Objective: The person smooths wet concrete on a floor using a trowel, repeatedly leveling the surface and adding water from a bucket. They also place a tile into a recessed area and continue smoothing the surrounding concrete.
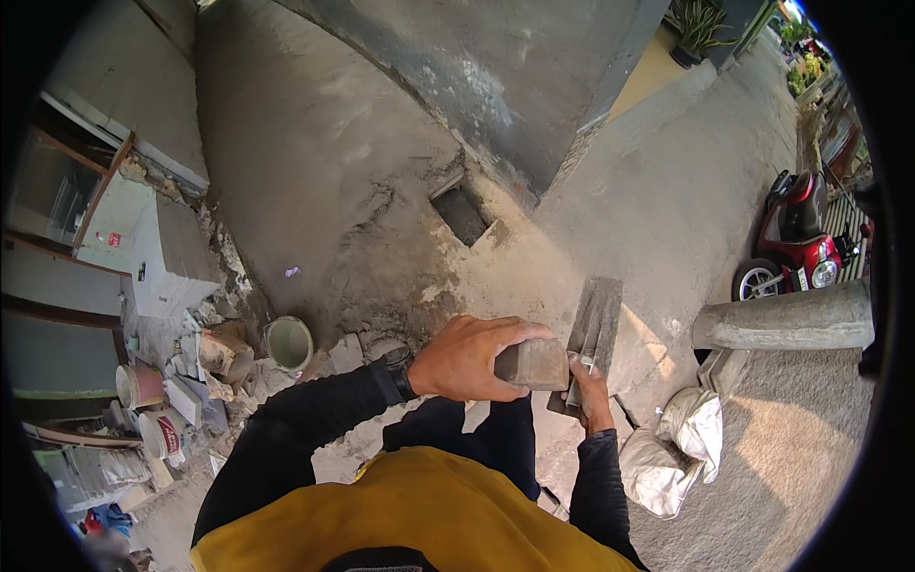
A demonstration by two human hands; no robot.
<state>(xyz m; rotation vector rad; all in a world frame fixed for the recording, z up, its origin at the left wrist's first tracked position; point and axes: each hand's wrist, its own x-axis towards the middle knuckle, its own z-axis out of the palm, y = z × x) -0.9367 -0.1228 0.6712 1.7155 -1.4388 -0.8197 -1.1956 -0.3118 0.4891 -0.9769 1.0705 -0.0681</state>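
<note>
My left hand (pixel 462 357) is wrapped round a grey-brown rectangular block (pixel 536 365) in front of my body, thumb and fingers on opposite sides. Just to the right, my right hand (pixel 593 393) closes on a long, narrow plastering trowel (pixel 598 319), grey with cement, its blade pointing away from me. The block's right end lies close beside the trowel and the right fingers; whether they touch I cannot tell. Beyond both hands, a rectangular hole (pixel 460 214) opens in the concrete ground by the wall corner.
Rubble and a pale green bucket (pixel 289 343) lie to the left, with more buckets (pixel 164 434) behind. On the right are white sacks (pixel 673 448), a concrete pillar (pixel 786 319) and a red scooter (pixel 801 234). A grey wall (pixel 505 86) juts out ahead.
</note>
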